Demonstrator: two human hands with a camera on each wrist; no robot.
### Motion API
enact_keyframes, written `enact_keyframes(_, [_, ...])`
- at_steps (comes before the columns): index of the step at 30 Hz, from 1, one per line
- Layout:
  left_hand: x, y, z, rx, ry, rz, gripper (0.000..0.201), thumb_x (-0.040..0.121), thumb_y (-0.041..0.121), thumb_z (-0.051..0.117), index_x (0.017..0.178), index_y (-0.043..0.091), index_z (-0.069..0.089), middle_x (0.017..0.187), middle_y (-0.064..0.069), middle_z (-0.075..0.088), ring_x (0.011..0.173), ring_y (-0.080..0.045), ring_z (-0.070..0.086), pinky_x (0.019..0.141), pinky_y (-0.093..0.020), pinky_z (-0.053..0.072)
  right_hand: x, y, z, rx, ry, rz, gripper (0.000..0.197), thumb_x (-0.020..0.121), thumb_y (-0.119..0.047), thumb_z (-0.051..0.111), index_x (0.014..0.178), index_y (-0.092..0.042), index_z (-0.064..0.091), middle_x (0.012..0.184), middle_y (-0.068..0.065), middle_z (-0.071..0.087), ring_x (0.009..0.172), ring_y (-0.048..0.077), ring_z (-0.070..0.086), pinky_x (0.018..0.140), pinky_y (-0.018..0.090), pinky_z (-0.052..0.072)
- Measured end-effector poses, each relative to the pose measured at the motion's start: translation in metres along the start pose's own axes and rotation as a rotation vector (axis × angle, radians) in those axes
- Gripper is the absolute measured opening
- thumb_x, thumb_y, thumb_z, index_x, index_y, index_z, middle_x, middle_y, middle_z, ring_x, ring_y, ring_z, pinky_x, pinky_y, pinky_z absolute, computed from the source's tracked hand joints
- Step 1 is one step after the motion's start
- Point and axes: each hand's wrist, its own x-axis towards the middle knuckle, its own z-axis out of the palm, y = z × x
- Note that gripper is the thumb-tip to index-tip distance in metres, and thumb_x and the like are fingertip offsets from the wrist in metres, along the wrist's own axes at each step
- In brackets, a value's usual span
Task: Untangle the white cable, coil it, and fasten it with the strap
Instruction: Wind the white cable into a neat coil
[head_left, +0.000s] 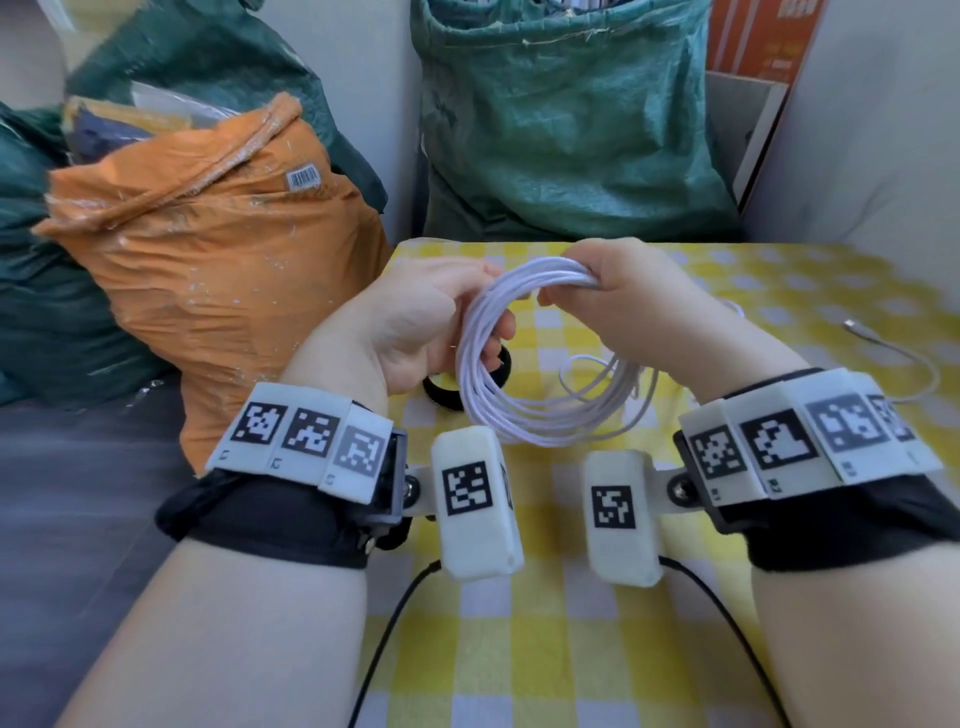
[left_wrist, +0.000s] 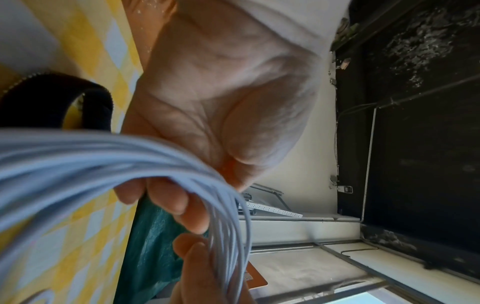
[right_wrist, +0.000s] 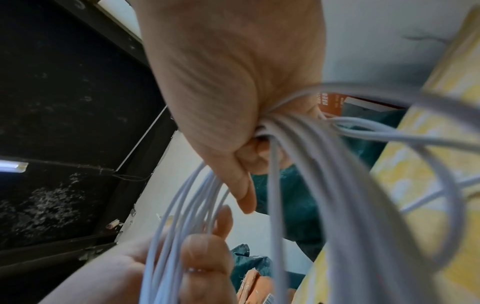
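- The table (head_left: 779, 291), under its yellow-and-white checked cloth, is where I am working; an orange sack (head_left: 208, 249) and a green sack (head_left: 561, 130) stand beyond its far edge.
- The white cable (head_left: 519, 405) is mostly gathered into a round coil that I hold up above the cloth, between my two hands. A loose tail runs off to the right across the cloth, ending in a plug (head_left: 852, 326) well apart from the coil.
- My right hand (head_left: 623, 291) is closed around the top of the coil, the strands bunched in my fist.
- My left hand (head_left: 415, 322) has the coil's left side, the fingers (left_wrist: 182, 207) curled round the strands.
- The strap (head_left: 447, 395), a dark loop, lies on the cloth just behind the coil, near my left hand and untouched.
- As I judge it, I am late in the coiling step: untangling looks done, fastening not begun.
- Next I would wind the remaining tail onto the coil, then keep one hand clamped on the loops while the other fetches the strap. The call is for a firm pinch, as I expect the loops to spring apart.
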Motion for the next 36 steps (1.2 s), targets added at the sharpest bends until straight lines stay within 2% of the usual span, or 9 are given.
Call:
enact_keyframes(4, [0.0,-0.002,0.003,0.14,-0.072,0.009,0.035,0.089,0.044,0.057,0.08,0.01,0.061,0.055,-0.003,0.055,0.049,-0.017,0.047,0.048,-0.024,0.044,-0.001,-0.005,0.005,-0.181,-0.043,-0.071,0.015,0.093,-0.024,0.052,0.081,-0.017,0.058,0.073,0.001,0.053,0.076,0.023,0.049,0.058,0.032,0.032])
enact_keyframes(8, [0.0,-0.002,0.0,0.137,-0.23,0.013,0.024,0.08,0.025,0.063,0.098,0.011,0.058,0.051,0.006,0.037,0.044,-0.008,0.028,0.043,-0.02,0.019,0.0,-0.004,0.007,-0.151,0.011,-0.067,0.015,0.091,-0.023,0.052,0.104,-0.027,0.059,0.069,-0.013,0.045,0.067,0.013,0.046,0.051,0.02,0.031])
enact_keyframes(11, [-0.001,-0.001,-0.002,0.107,-0.233,0.008,0.004,0.086,0.017,0.062,0.088,0.017,0.065,0.051,0.007,0.028,0.043,-0.006,0.021,0.045,-0.022,0.012,-0.001,-0.005,0.008,-0.081,0.026,-0.058,0.013,0.089,-0.027,0.057,0.101,-0.029,0.058,0.066,-0.011,0.05,0.058,0.004,0.047,0.049,0.02,0.035])
enact_keyframes(13, [0.001,-0.003,-0.003,0.041,-0.185,0.023,0.018,0.085,0.02,0.058,0.07,0.023,0.067,0.05,0.008,0.024,0.042,-0.005,0.018,0.044,-0.022,0.01,-0.001,-0.005,0.007,-0.021,0.052,-0.041,0.007,0.087,-0.028,0.059,0.094,-0.027,0.057,0.064,-0.009,0.054,0.056,0.01,0.054,0.052,0.022,0.04])
enact_keyframes(15, [0.003,-0.005,-0.003,-0.045,-0.124,0.044,0.032,0.088,0.02,0.054,0.057,0.023,0.061,0.048,0.009,0.024,0.04,-0.004,0.018,0.042,-0.02,0.011,-0.001,-0.005,0.005,0.039,0.088,-0.02,0.007,0.086,-0.026,0.061,0.09,-0.02,0.06,0.063,-0.004,0.057,0.059,0.017,0.055,0.054,0.026,0.043])
enact_keyframes(19, [0.007,-0.006,-0.004,-0.205,-0.01,0.088,0.027,0.094,0.019,0.049,0.069,0.019,0.04,0.046,0.01,0.026,0.037,-0.002,0.022,0.041,-0.016,0.018,-0.001,0.0,0.002,0.136,0.102,0.044,0.016,0.084,-0.022,0.064,0.094,-0.01,0.065,0.075,0.009,0.063,0.065,0.02,0.057,0.061,0.031,0.047])
enact_keyframes(24, [0.008,-0.004,-0.003,-0.367,0.055,0.125,0.026,0.096,0.023,0.048,0.071,0.019,0.041,0.048,0.008,0.028,0.039,-0.004,0.027,0.044,-0.017,0.028,0.001,0.005,-0.001,0.239,0.141,0.115,0.021,0.078,-0.023,0.071,0.092,-0.011,0.062,0.079,0.007,0.068,0.076,0.024,0.065,0.073,0.039,0.052])
enact_keyframes(29, [0.009,-0.004,0.0,-0.526,-0.003,0.202,0.021,0.09,0.027,0.05,0.073,0.019,0.043,0.049,0.007,0.03,0.043,-0.006,0.032,0.05,-0.02,0.035,-0.001,0.007,-0.002,0.432,0.137,0.144,0.01,0.083,-0.014,0.065,0.076,-0.014,0.058,0.066,0.002,0.066,0.055,0.008,0.064,0.054,0.022,0.052])
enact_keyframes(36, [0.008,-0.006,0.003,-0.364,0.073,0.072,0.018,0.095,0.021,0.049,0.077,0.017,0.049,0.062,0.001,0.045,0.058,-0.013,0.042,0.058,-0.025,0.041,-0.002,0.009,-0.004,0.381,0.087,0.104,0.016,0.091,-0.015,0.052,0.076,-0.016,0.051,0.049,-0.005,0.058,0.042,0.004,0.051,0.052,0.025,0.044])
